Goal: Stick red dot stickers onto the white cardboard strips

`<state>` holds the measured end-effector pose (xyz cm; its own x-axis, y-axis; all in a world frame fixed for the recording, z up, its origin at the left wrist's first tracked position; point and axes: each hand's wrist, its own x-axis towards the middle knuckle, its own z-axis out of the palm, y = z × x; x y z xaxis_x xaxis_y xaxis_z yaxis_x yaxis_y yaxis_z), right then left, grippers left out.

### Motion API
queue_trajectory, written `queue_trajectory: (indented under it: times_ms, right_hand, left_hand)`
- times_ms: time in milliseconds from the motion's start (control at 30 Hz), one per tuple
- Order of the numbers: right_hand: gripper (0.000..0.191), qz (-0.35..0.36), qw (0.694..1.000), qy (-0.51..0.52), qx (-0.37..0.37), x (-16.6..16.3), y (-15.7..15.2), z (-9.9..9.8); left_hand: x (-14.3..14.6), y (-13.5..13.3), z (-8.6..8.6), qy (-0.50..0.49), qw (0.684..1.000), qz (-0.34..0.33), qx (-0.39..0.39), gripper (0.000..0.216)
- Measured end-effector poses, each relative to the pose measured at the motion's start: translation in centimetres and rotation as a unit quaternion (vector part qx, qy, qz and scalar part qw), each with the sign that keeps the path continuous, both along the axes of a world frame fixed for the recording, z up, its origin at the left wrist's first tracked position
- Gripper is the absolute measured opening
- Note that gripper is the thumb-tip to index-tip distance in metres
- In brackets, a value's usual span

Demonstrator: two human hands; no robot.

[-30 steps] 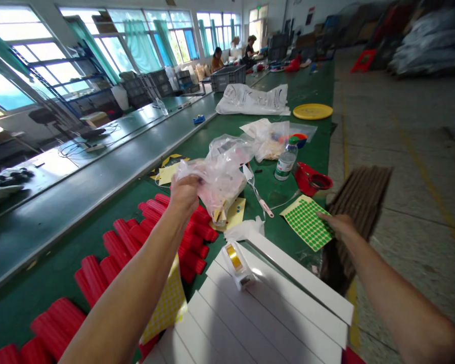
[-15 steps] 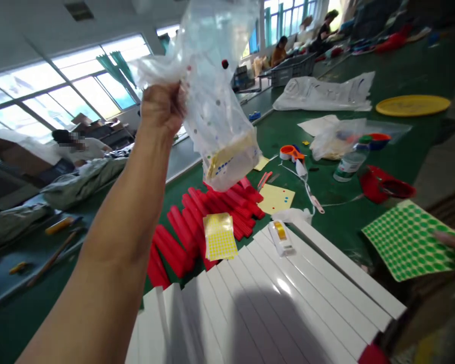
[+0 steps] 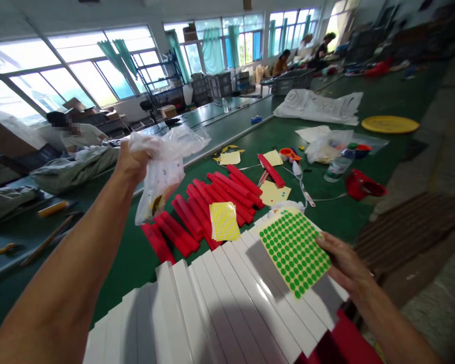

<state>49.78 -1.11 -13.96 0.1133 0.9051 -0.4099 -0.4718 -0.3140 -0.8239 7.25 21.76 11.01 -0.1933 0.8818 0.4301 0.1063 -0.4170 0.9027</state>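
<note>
Above the green tabletop [image 3: 136,263], the left hand [image 3: 134,161] is fisted tight round the bunched neck of a clear plastic bag [image 3: 163,174], which hangs below & just right of it w/ sticker sheets inside, bottom nearly over the near end of the red rods [image 3: 208,202]. The right hand [image 3: 345,263] pinches the near-right edge of a green dot sticker sheet [image 3: 293,250], thumb on top, sheet tilted over the white strips [image 3: 227,298] that fan out betw. the two hands. A yellow dot sticker sheet [image 3: 224,221] lies on the rods, ahead of the strips & roughly midway betw. the hands. Risks, as I judge them: the bag's grip is only on crumpled film, so a slack fist could let it slide & spill its sheets onto the rods; a low swing could knock the yellow sheet or roll rods. The green sheet is held by one edge only, so it may flex, droop & catch a strip corner. The strips overlap loosely; a nudge from the right hand could shift the fan toward the near-right tabletop edge, which sits just beyond that hand w/ floor below. Room: open green surface left of & under the left hand; beyond the rods it's cluttered w/ orange-handled scissors [image 3: 288,153], a bottle [image 3: 337,164], a red tray [image 3: 364,186]. A person sits well off past the left hand.
</note>
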Motion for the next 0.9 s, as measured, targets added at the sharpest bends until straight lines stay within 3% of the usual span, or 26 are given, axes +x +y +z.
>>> queue_trajectory:
  times_ms: [67, 167, 300, 433, 533, 633, 733, 800, 900]
  right_hand:
    - [0.026, 0.023, 0.999, 0.006, -0.027, -2.7, -0.6, -1.6]
    - [0.026, 0.017, 0.997, -0.041, -0.069, -4.6, -1.3, -4.3]
    - [0.024, 0.044, 0.987, -0.138, -0.075, -4.5, -1.6, -6.1]
    - [0.023, 0.112, 0.951, -0.284, -0.048, -3.4, -1.4, -6.2]
    - [0.021, 0.15, 0.918, -0.365, -0.04, -2.7, -1.2, -6.4]
    - [0.021, 0.159, 0.913, -0.374, -0.037, -2.6, -1.4, -6.7]
    - [0.022, 0.171, 0.917, -0.359, -0.037, -2.9, -1.6, -6.6]
    - [0.024, 0.183, 0.922, -0.339, -0.04, -3.1, -1.6, -6.5]
    - [0.029, 0.209, 0.928, -0.307, -0.039, -3.2, -1.4, -5.8]
  left_hand:
    - [-1.7, -3.1, -3.8, 0.116, 0.993, -0.012, -0.029, 0.022]
    - [-3.7, -7.7, -9.5, 0.149, 0.986, -0.041, -0.068, 0.023]
    - [-4.5, -13.4, -14.2, 0.256, 0.954, -0.072, -0.137, 0.022]
    - [-4.0, -18.6, -15.8, 0.406, 0.894, -0.121, -0.145, 0.028]
    - [-4.2, -21.5, -16.4, 0.496, 0.835, -0.169, -0.169, 0.047]
    - [-5.0, -22.9, -16.9, 0.511, 0.797, -0.227, -0.229, 0.077]
    - [-5.5, -22.9, -16.9, 0.466, 0.792, -0.258, -0.297, 0.094]
    - [-5.0, -22.7, -16.8, 0.441, 0.803, -0.238, -0.323, 0.082]
    - [-2.6, -22.7, -17.0, 0.506, 0.787, -0.124, -0.331, 0.061]
